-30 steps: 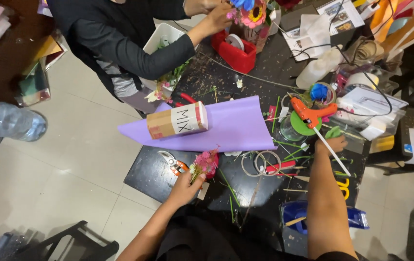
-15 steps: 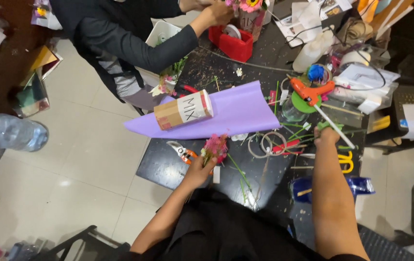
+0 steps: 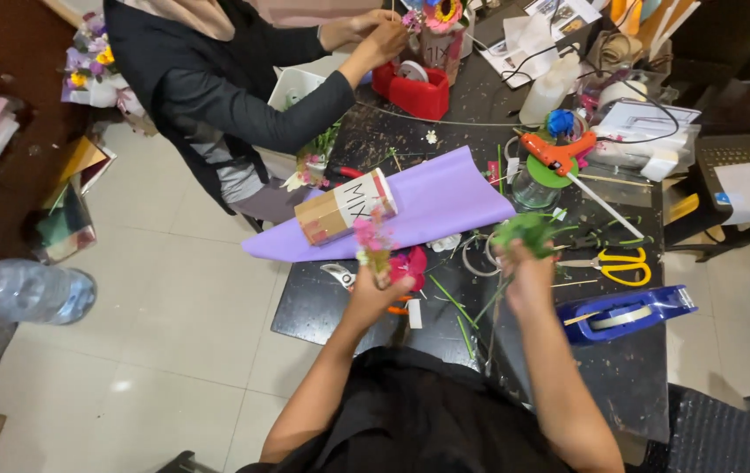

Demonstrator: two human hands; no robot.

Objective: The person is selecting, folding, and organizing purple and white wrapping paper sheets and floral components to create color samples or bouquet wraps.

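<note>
My left hand (image 3: 370,293) grips a small bunch of pink flowers (image 3: 373,241) by the stems, held upright over the near edge of the black table (image 3: 322,307). My right hand (image 3: 528,271) is closed on a green leafy sprig (image 3: 526,232) with long thin stems trailing down. A purple sheet of wrapping paper (image 3: 445,197) lies just beyond both hands, with a cardboard tube (image 3: 345,207) resting on it. Red petals (image 3: 412,263) sit on the table between my hands.
Another person in a black top (image 3: 217,96) works on a flower arrangement (image 3: 436,26) at the far side. An orange glue gun (image 3: 555,151), yellow scissors (image 3: 622,263), a blue tape dispenser (image 3: 629,314), a red tape dispenser (image 3: 412,92) and a water bottle (image 3: 24,293) lie around.
My right hand left the stick near the glue gun and now holds the green sprig closer to me. My left hand raised the pink flowers slightly.
</note>
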